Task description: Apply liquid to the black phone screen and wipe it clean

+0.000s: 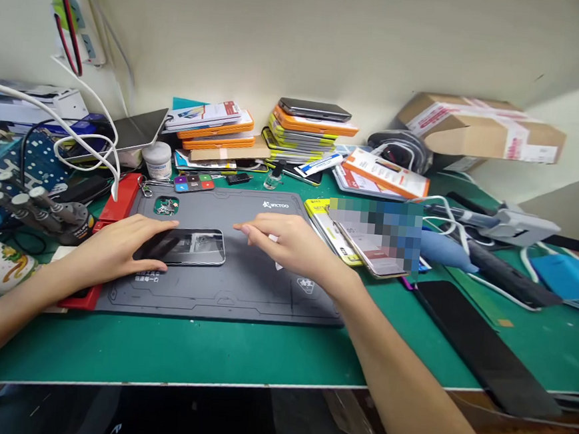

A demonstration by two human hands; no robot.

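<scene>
A phone with a dark, glossy screen (197,247) lies flat on the grey work mat (253,294). My left hand (122,242) rests at the phone's left end, thumb and fingers apart along its two long edges. To the right of the phone, above the mat, is my right hand (287,243), its index finger pointing left and its thumb close below. A small white piece (278,265) shows under the curled fingers of my right hand, which partly hide it. Small metal parts (166,206) sit in a recess at the mat's upper left.
Stacked boxes (303,138) stand along the wall. Right of the mat lie a yellow package (335,234), a phone with a lit screen (375,244) and a long black pad (480,346). A screwdriver stand (54,215) and a red holder (120,200) are on the left.
</scene>
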